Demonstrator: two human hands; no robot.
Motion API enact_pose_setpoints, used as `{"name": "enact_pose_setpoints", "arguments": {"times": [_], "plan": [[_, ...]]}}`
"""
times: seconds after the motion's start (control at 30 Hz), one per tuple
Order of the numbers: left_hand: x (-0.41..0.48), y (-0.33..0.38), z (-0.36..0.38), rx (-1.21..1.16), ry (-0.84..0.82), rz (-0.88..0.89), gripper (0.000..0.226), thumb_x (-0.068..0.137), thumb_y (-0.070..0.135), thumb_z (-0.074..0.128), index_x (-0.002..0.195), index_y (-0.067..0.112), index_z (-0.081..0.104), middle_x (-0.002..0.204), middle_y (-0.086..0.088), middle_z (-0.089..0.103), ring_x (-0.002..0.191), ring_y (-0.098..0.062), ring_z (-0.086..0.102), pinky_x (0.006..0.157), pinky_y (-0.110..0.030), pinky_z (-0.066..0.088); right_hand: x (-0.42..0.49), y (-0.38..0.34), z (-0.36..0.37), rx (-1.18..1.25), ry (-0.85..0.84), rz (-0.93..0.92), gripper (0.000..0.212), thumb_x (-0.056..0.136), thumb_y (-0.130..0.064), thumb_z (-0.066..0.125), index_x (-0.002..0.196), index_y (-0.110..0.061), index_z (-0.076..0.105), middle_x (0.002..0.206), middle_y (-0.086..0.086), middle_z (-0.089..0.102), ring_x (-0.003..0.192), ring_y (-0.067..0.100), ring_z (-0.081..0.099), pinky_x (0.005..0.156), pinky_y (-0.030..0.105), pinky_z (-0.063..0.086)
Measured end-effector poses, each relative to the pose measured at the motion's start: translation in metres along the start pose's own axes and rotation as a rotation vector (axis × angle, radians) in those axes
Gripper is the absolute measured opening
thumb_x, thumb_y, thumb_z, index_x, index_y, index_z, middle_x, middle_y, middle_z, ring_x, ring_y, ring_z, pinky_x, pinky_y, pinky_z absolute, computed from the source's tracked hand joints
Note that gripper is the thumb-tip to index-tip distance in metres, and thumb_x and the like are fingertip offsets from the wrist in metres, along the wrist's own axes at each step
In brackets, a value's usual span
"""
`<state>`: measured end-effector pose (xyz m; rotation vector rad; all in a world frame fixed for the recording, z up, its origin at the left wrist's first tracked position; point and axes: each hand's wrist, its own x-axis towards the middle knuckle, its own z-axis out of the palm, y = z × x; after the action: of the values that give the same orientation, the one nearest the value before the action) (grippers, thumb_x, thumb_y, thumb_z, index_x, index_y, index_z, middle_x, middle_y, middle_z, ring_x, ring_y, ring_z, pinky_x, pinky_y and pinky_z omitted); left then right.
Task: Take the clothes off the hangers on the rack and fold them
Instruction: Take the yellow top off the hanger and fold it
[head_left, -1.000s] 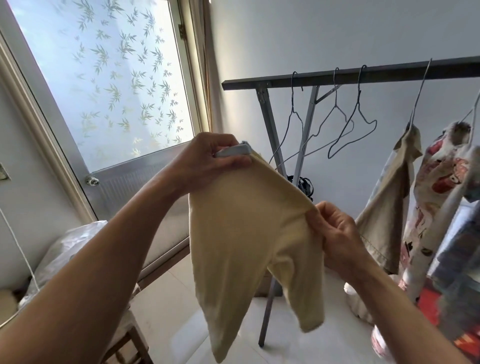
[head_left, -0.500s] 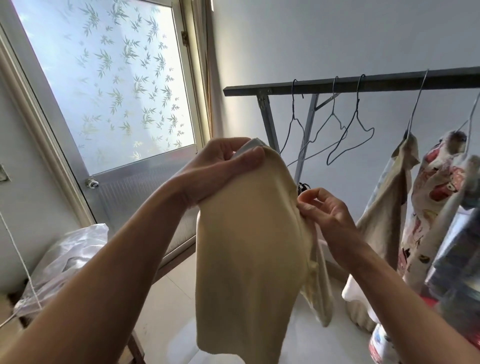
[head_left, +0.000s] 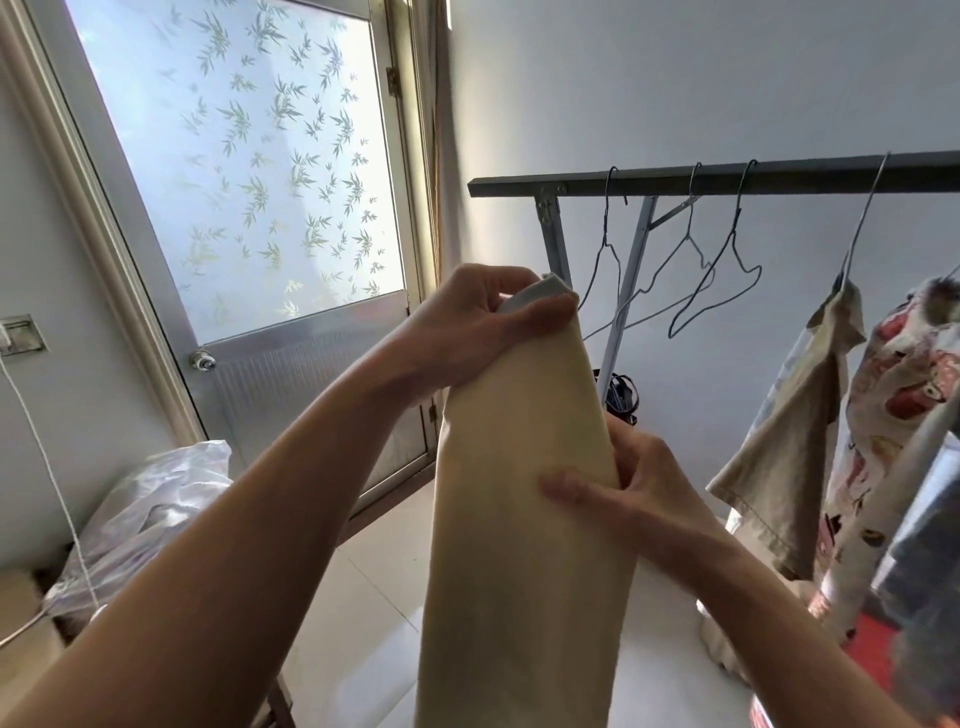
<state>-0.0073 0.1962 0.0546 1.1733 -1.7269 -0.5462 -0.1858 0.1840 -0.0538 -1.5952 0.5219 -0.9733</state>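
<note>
Up top, left hand (head_left: 483, 322) pinches the cream garment (head_left: 524, 519).

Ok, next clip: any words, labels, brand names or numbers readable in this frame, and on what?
No text can be read anywhere in this frame.
cream garment: plain cloth; the pale band at its top shows no lettering.
patterned garment on the rack: printed pictures only, blurred.
door glass: leaf pattern, no words.

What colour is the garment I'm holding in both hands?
The garment is plain pale cream-yellow, with a whitish band at its top; the head view shows it.
</note>
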Motion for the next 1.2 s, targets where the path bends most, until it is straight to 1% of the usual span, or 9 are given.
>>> {"name": "enact_pose_setpoints", "arguments": {"times": [0.13,0.3,0.4,0.5,0.7,0.83,0.93,1.1,1.2], "plan": [[0.003,-0.007,-0.008,-0.050,0.102,-0.016,0.030,0.083,0.030,0.075,0.103,0.007,0.069,0.087,-0.011,0.073,0.073,-0.013,0.067,0.064,-0.029,0.055,0.002,-0.001,0.005,-0.005,0.114,-0.016,0.027,0.081,-0.004,0.071,0.106,-0.010,0.066,0.091,0.005,0.076,0.079,0.019,0.074,0.062,0.026,0.056],[-0.026,-0.062,-0.001,-0.505,-0.028,-0.217,0.114,0.055,0.077,0.074,0.144,0.015,0.041,0.142,-0.007,0.054,0.132,-0.025,0.050,0.108,-0.052,0.041,0.007,-0.009,-0.002,-0.021,0.185,-0.001,0.025,0.082,-0.002,0.070,0.106,-0.010,0.068,0.094,0.008,0.076,0.085,0.027,0.073,0.072,0.038,0.061],[-0.060,-0.082,0.023,-0.598,-0.152,-0.260,0.095,0.063,0.057,0.083,0.136,0.008,0.049,0.127,-0.010,0.066,0.118,-0.028,0.062,0.093,-0.037,0.054,0.009,-0.013,-0.005,-0.080,0.200,0.008,0.025,0.082,-0.006,0.071,0.107,-0.008,0.068,0.095,0.010,0.075,0.089,0.032,0.072,0.075,0.041,0.060],[-0.072,-0.084,0.037,-0.592,-0.053,-0.252,0.073,0.075,0.020,0.083,0.137,0.009,0.046,0.120,-0.011,0.069,0.110,-0.029,0.067,0.083,-0.036,0.057,0.013,-0.016,-0.007,-0.078,0.174,0.008,0.031,0.086,-0.008,0.068,0.116,-0.009,0.063,0.100,0.009,0.075,0.094,0.032,0.071,0.075,0.037,0.060],[-0.073,-0.072,0.049,-0.537,0.212,-0.138,0.094,0.081,-0.001,0.071,0.151,0.032,0.018,0.098,0.022,0.072,0.093,-0.010,0.072,0.071,-0.028,0.059,0.017,-0.011,-0.006,-0.137,0.277,0.012,0.082,0.082,-0.025,0.074,0.147,-0.046,0.027,0.105,0.005,0.070,0.085,0.012,0.072,0.065,0.022,0.055],[-0.071,-0.074,0.048,-0.451,0.247,-0.089,0.104,0.073,0.009,0.079,0.150,0.044,0.018,0.106,-0.006,0.071,0.083,-0.022,0.073,0.069,-0.034,0.060,0.012,-0.013,-0.013,-0.591,0.116,0.000,0.085,0.055,-0.060,0.081,0.131,-0.061,0.041,0.122,-0.015,0.045,0.109,0.000,0.053,0.080,0.013,0.049],[-0.069,-0.071,0.043,-0.360,0.252,-0.083,0.100,0.076,0.006,0.080,0.145,0.050,0.022,0.115,-0.020,0.064,0.073,-0.021,0.070,0.066,-0.036,0.061,0.011,-0.015,-0.016,-0.828,-0.010,0.070,0.097,0.049,-0.062,0.083,0.135,-0.053,0.041,0.112,-0.015,0.040,0.104,0.002,0.049,0.083,0.017,0.048],[-0.067,-0.065,0.039,-0.318,0.271,-0.049,0.094,0.076,0.008,0.079,0.147,0.042,0.027,0.143,-0.016,0.048,0.071,-0.012,0.069,0.061,-0.027,0.059,0.010,-0.017,-0.013,-0.814,0.064,0.045,0.049,0.067,-0.046,0.083,0.111,-0.040,0.064,0.103,-0.008,0.051,0.096,0.007,0.054,0.081,0.025,0.049],[-0.065,-0.063,0.036,-0.373,0.277,-0.060,0.091,0.076,0.007,0.078,0.147,0.036,0.029,0.126,-0.014,0.063,0.071,-0.015,0.070,0.061,-0.028,0.059,0.009,-0.018,-0.010,-0.656,0.097,0.017,0.029,0.067,-0.033,0.087,0.092,-0.030,0.071,0.106,-0.009,0.057,0.097,0.005,0.058,0.079,0.024,0.051]]}}
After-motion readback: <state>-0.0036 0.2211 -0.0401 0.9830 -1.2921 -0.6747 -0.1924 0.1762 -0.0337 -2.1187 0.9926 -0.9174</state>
